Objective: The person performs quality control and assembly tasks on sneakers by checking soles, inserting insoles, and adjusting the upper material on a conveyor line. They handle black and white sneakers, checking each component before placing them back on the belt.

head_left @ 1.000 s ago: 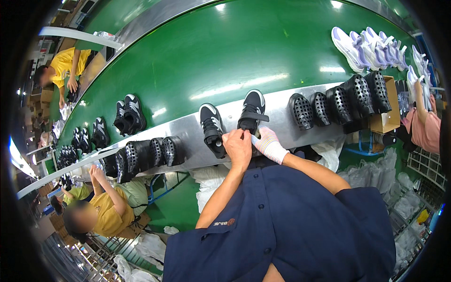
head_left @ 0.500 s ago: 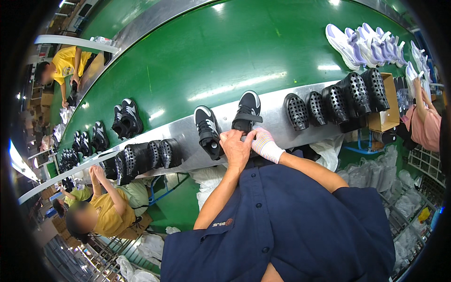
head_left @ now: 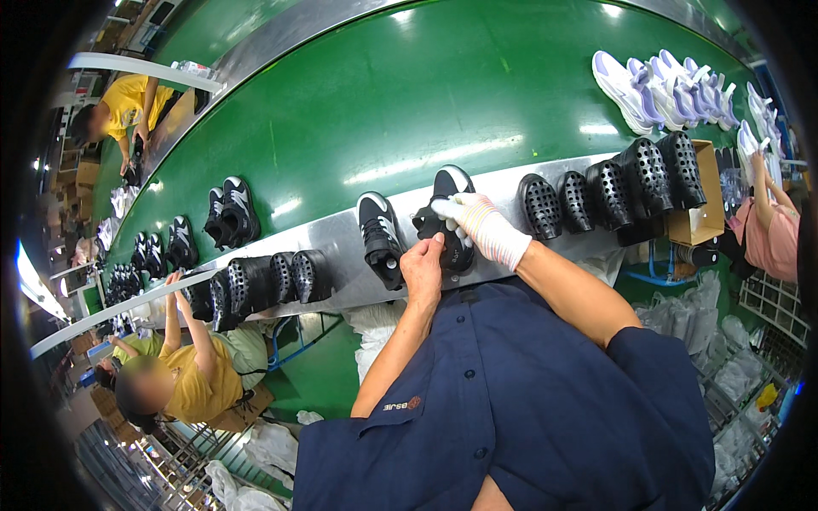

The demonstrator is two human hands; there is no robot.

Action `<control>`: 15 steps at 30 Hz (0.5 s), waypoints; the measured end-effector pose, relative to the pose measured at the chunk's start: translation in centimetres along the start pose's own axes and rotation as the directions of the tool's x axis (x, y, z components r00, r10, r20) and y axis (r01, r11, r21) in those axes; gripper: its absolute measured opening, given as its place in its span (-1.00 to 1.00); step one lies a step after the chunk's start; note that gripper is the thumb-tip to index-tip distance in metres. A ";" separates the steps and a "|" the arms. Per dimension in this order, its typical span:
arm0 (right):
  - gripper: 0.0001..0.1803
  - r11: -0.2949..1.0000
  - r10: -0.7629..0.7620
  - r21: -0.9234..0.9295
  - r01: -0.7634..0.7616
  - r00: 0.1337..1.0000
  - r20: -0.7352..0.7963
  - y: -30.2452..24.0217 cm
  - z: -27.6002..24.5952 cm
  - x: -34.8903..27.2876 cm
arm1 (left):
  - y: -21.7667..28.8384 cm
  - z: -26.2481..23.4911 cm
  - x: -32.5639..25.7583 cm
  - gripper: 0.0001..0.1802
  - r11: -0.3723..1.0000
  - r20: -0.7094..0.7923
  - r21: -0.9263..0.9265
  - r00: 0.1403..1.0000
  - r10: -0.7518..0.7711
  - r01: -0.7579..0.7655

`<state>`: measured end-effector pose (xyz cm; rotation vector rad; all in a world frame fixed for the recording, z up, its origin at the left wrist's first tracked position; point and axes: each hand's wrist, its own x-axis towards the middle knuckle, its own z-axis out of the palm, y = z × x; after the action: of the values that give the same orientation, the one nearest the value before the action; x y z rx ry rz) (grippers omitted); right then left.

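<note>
Two black sneakers with pale grey toes stand side by side on the metal edge strip in front of me. The right sneaker (head_left: pixel 452 180) is between my hands, its strap (head_left: pixel 423 223) folded toward the left. My right hand (head_left: pixel 490 230), in a striped white glove, is closed over the upper, pinching at the strap. Bare, my left hand (head_left: pixel 423 266) grips the near left side of this sneaker by the collar, thumb upward; its fingertips are partly hidden. The left sneaker (head_left: pixel 377 238) stands untouched beside it, laced-looking, toe pointing away.
Black perforated shoe-shaped pieces line the metal strip on the right (head_left: pixel 607 189) and left (head_left: pixel 249 288). Other black sneakers (head_left: pixel 230 213) stand on the green belt (head_left: pixel 383 102); white-purple shoes (head_left: pixel 626 89) are far right. A cardboard box (head_left: pixel 703 196) and co-workers flank both sides.
My right hand has moved up from the heel onto the sneaker's upper. The strap, earlier lying to the right, now points left. My left hand has shifted slightly toward the shoe's near side.
</note>
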<state>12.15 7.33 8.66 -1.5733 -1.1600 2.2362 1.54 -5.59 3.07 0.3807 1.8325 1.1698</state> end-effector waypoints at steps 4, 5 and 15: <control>-0.83 0.992 0.058 0.107 -0.062 0.998 0.038 0.8 0.4 0.9 | -0.7 -0.2 0.2 -0.68 0.999 -0.009 -0.034 1.000 0.006 -0.006; -0.84 0.986 0.078 0.142 -0.083 0.996 0.043 0.8 0.1 0.9 | -0.6 -0.2 0.2 -0.68 0.999 -0.016 -0.034 1.000 0.007 -0.007; -0.84 0.990 0.122 0.071 -0.126 0.991 0.053 3.6 -1.9 0.4 | -0.7 -0.3 0.4 -0.66 0.999 -0.047 -0.047 0.999 -0.015 0.013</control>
<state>14.64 6.02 5.72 -1.6118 -1.0034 2.3785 1.24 -5.81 2.32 0.3157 1.8418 1.2195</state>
